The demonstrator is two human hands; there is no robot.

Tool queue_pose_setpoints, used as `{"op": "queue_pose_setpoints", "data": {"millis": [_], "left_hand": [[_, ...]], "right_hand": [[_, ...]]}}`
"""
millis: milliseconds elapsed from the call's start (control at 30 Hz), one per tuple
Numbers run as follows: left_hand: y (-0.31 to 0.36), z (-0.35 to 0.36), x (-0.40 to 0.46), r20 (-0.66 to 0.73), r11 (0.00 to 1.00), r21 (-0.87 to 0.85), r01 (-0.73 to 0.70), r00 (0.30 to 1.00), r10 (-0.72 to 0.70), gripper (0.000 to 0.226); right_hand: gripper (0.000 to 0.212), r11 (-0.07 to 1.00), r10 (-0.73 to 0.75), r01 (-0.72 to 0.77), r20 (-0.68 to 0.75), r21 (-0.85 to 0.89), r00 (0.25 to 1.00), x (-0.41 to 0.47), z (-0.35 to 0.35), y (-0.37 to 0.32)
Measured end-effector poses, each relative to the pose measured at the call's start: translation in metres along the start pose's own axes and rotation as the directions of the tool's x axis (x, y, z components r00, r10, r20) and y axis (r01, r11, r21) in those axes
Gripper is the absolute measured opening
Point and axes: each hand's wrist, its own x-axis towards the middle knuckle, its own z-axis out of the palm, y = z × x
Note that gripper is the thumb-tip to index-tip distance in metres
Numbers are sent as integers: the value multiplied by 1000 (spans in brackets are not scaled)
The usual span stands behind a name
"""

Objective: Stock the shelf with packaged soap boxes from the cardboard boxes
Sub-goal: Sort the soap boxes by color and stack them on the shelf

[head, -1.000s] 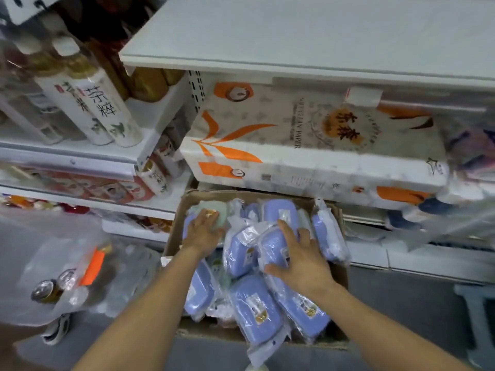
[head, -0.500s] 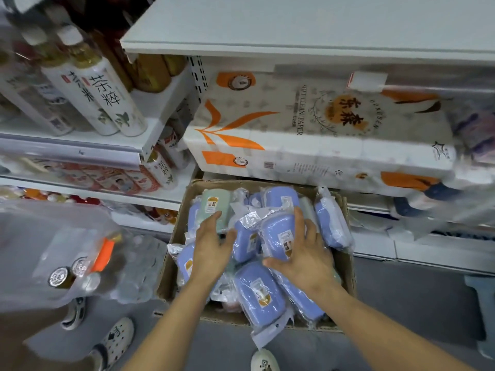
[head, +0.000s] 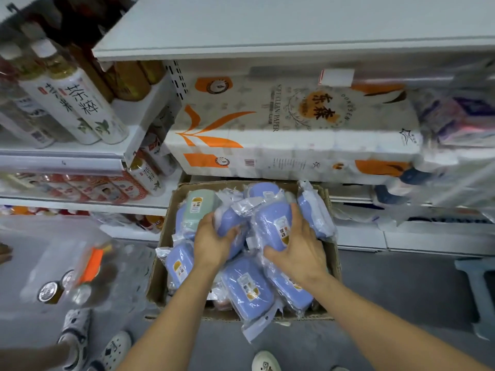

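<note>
Blue soap packs in clear wrap fill the cardboard box (head: 163, 263) on the floor below the shelf (head: 267, 46). The left hand (head: 211, 242) curls around one blue pack (head: 230, 223) near the middle of the box. Just beside it, the right hand (head: 300, 250) grips a second blue pack (head: 273, 226). A green pack (head: 198, 207) lies beyond the left hand. A big paper-roll package (head: 294, 129) sits on the shelf beyond both hands.

Cardboard box (head: 160, 277) on floor, full of bagged blue soap boxes. Left hand (head: 211, 242) grips one blue soap box (head: 230, 223); right hand (head: 300, 250) grips another (head: 270, 226). Green one (head: 198, 207) at back left. Tissue pack (head: 281, 129) on shelf above.
</note>
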Motion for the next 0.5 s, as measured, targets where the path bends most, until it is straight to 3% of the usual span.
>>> {"op": "queue_pose_setpoints", "data": {"millis": [133, 267, 400, 500], "left_hand": [[25, -26, -27, -10, 989, -136, -58, 998, 58, 55], [65, -29, -59, 129, 965, -262, -19, 990, 55, 30], [119, -6, -84, 243, 932, -363, 10, 966, 84, 28], [165, 31, -104, 300, 906, -422, 20, 946, 119, 24]], "right_hand": [[107, 983, 13, -7, -33, 184, 999, -15, -34, 6], [107, 936, 9, 7, -43, 351, 999, -27, -79, 18], [94, 877, -1, 26, -53, 479, 999, -44, -132, 40], [99, 854, 38, 3, -67, 520, 997, -55, -178, 72]]}}
